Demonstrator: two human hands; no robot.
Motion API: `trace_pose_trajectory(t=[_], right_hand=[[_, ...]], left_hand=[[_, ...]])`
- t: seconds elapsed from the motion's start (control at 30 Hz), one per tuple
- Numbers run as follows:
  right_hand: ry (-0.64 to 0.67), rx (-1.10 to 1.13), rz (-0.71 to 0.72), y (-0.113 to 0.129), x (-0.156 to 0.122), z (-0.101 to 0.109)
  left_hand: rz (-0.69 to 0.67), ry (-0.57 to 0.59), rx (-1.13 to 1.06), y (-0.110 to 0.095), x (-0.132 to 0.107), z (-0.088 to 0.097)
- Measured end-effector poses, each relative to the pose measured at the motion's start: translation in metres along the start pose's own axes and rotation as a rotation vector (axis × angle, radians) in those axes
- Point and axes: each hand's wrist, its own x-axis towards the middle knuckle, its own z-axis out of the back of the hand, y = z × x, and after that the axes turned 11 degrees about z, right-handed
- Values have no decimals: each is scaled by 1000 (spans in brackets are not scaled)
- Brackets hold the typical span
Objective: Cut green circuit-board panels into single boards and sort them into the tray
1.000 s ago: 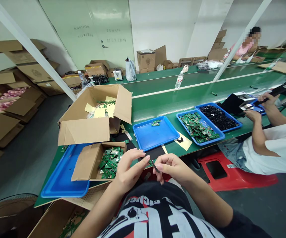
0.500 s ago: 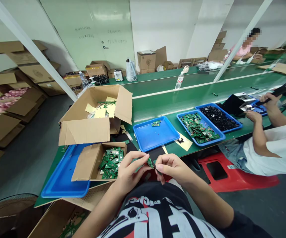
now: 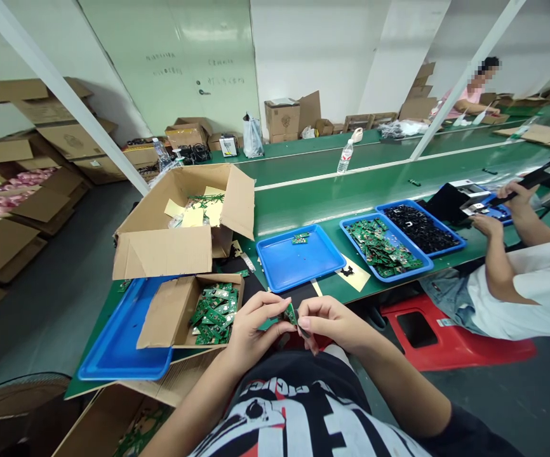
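Note:
Between the fingertips of my left hand (image 3: pixel 258 327) is a small green circuit board (image 3: pixel 291 313), tilted and held by its edges. My right hand (image 3: pixel 327 322) is closed in a pinch on a thin dark piece (image 3: pixel 303 330) that meets the board's right side; its kind is too small to make out. Both hands are over my lap, in front of the bench edge. Left of them stands a small cardboard box (image 3: pixel 167 314) heaped with circuit boards. Beyond them lies a blue tray (image 3: pixel 284 270) with a few boards near its far edge.
A large open carton (image 3: pixel 163 251) stands behind the small box. To the right are a blue tray of circuit boards (image 3: pixel 384 251) and a tray of black parts (image 3: pixel 422 228). A co-worker (image 3: pixel 513 273) sits by a red stool (image 3: pixel 451 343). A water bottle (image 3: pixel 345 157) stands farther back.
The circuit board has turned slightly between my fingers, and my right fingertips have shifted a little against it. Everything on the bench stays in place.

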Motion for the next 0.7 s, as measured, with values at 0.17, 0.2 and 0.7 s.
trace_pose_trajectory(t=[0.17,0.2,0.7], right_hand=[[5,17,-8,-3,0,1],[1,21,-6,-4,0,1],[-24,-51,-12,-4,1,3]], left_hand=[[8,21,-31,2,0,-1],[4,20,-26,2,1,-1],[35,13,-51,5,1,-4]])
